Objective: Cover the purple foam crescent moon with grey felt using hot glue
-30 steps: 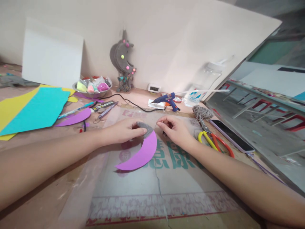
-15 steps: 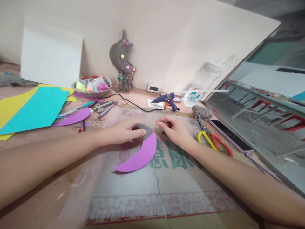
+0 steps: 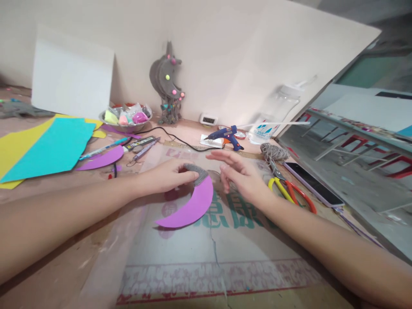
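Observation:
My left hand pinches the upper end of a purple paper crescent, thumb in front. Grey yarn is wound closely round that end, partly hidden by my fingers; the lower part is bare purple and ends in a point. To the right of the crescent, my right hand is apart from it, fingers spread and slightly curled, with nothing visible in them. A thin grey strand lies on the printed plastic sheet below.
A blue glue gun lies behind my hands. Rightward are a grey yarn ball, scissors, a phone and a clear bottle. Leftward lie turquoise paper, another purple cutout and a clay bowl.
My right hand's fingers have parted from a pinch near the wound edge and spread out. My left hand keeps its hold on the crescent, and the view has shifted slightly.

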Available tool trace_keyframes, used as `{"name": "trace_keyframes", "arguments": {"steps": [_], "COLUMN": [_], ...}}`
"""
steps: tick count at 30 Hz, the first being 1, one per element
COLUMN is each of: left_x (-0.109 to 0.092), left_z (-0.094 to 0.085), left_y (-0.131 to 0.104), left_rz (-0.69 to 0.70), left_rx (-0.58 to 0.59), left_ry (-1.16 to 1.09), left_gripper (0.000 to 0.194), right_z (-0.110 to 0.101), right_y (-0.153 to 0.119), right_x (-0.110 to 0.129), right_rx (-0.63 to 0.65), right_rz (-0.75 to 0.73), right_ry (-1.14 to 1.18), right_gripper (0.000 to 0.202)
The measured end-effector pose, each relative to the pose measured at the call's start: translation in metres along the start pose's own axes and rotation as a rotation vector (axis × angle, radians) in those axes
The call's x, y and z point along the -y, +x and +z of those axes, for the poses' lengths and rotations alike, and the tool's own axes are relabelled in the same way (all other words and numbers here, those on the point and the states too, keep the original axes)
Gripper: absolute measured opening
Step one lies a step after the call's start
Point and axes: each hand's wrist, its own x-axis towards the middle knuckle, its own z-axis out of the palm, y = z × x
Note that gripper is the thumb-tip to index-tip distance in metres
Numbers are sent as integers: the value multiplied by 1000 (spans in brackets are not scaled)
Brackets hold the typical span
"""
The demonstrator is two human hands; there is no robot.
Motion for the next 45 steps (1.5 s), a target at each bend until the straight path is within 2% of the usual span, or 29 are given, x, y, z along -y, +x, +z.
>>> {"name": "trace_keyframes", "arguments": {"steps": [2,5,8,17,22,29,33,40,45], "left_x": [0,-1,0,-1,0,0,-1,-1,-1], "left_z": [0,0,0,0,-1,-1,0,-1,-2], "left_y": [0,0,1,-1,-1,-1,-2,-2,-3], "left_rz": [3,31,53,1,2,-11,-25,8,27], "left_rx": [-3,2,5,-1,17,22,14,60,91], "left_ry": [-21,-29,-14,-21,-12,3,18,43,149], "left_gripper": [21,22,23,18,19,17,16,17,20], "right_z": [5,10,10,8,10,10,8,5,6], "right_y": [-2,-3,-1,2,1,0,0,4,4], "right_x": [1,-2,-7,-15,-17,-12,-6,-14,-14], "right_rx": [83,129,117,14,-2,-1,33,67,83], "right_rz": [20,35,52,17,10,4,-25,-67,10], "right_ry": [75,112,69,-145,-155,-198,-227,-204,-119], "right_gripper": [35,35,32,21,19,14,18,25,22]}}
